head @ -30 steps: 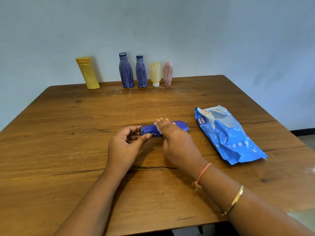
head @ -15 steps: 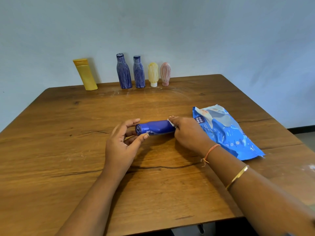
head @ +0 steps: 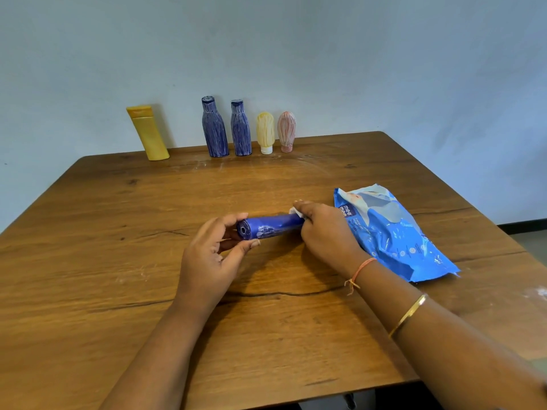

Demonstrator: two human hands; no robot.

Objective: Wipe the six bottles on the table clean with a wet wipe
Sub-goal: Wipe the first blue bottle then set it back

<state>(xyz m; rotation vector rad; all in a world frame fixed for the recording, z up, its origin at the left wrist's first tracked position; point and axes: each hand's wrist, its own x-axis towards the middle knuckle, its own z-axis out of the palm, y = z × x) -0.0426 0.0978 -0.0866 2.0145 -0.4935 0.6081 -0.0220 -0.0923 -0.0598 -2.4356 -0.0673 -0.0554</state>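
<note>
A dark blue bottle (head: 270, 228) lies sideways above the middle of the wooden table (head: 118, 261). My left hand (head: 208, 258) pinches its left end between thumb and fingers. My right hand (head: 324, 233) is wrapped round its right end with a white wet wipe (head: 297, 212) peeking out under the fingers. Along the far edge stand a yellow bottle (head: 149, 133), two blue streaked bottles (head: 214, 128) (head: 240, 129), a pale yellow bottle (head: 265, 132) and a pink bottle (head: 286, 131).
A blue wet-wipe packet (head: 393, 232) lies flat on the table just right of my right hand. A pale wall rises directly behind the row of bottles. White smears mark the table near its right edge (head: 540, 291).
My right hand slid with the wipe from near the bottle's left part to its right end, baring more of the blue body. My left hand kept its hold on the left end.
</note>
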